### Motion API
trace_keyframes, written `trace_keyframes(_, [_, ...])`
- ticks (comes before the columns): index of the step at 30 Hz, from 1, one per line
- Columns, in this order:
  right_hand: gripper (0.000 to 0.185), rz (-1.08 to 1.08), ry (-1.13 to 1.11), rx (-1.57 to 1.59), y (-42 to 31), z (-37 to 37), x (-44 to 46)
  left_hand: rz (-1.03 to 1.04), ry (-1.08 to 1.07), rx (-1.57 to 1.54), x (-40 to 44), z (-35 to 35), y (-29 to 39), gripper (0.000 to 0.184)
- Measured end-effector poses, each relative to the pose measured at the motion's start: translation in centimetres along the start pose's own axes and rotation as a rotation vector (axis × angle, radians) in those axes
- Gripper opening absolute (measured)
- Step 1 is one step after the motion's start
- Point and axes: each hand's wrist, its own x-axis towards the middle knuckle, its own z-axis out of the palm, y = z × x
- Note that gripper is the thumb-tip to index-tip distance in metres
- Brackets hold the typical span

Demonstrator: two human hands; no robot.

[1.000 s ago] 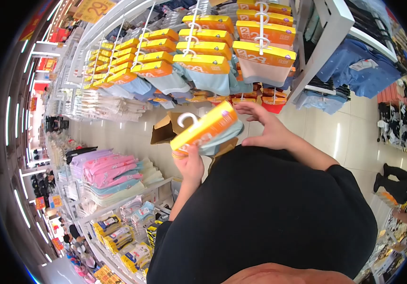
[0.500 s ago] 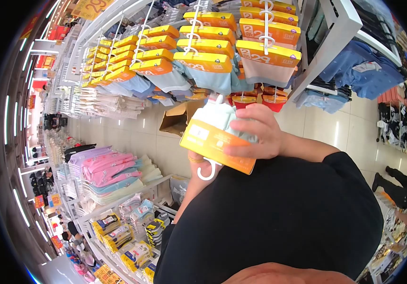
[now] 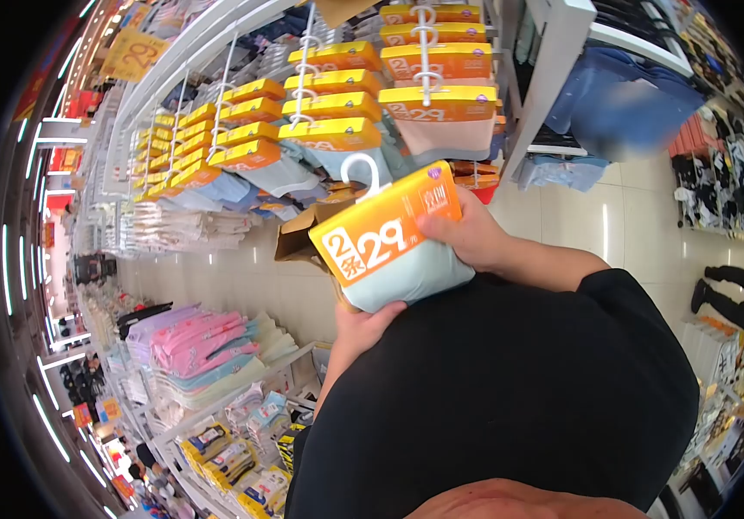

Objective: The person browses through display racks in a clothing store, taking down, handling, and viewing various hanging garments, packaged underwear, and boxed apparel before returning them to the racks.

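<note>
A pack of pale mint underwear (image 3: 415, 277) with an orange and yellow card header is held in front of my chest. Its white plastic hook points up, and "2条 29" is printed on the card. My left hand (image 3: 365, 329) grips the lower left end of the pack, thumb on the cloth and the other fingers hidden behind. At the right end my right hand (image 3: 469, 232) is closed on the card, with its thumb across the front. Beyond the pack, similar orange-headed packs (image 3: 330, 134) hang in rows on white rods.
An open cardboard box (image 3: 296, 238) stands on the tiled floor behind the pack. Folded pink and lilac clothes (image 3: 195, 337) lie at the left, above yellow-labelled packs (image 3: 238, 463). Blue garments (image 3: 597, 95) hang right of a white rack post (image 3: 547, 78). A person's legs (image 3: 735, 294) show at far right.
The pack has been turned over: its hook pointed down and now points up, and the large printed price faces me. My left hand has come round to the pack's lower edge.
</note>
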Motion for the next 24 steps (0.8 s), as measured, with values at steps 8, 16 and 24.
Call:
trace_keyframes(8, [0.032,-0.201,0.209,-0.082,-2.6,-2.5,-0.2,0.172,-0.081,-0.284,0.9,0.5,-1.3,0.059])
trace_keyframes(16, [0.032,-0.256,0.309,-0.349,-4.7,-5.6,1.9,0.194,-0.028,-0.314,0.0,0.5,-1.0,0.07])
trace_keyframes(24, [0.032,-0.32,0.439,-0.632,-0.7,-10.7,3.5,0.233,0.089,-0.355,-1.0,0.3,-1.7,0.064])
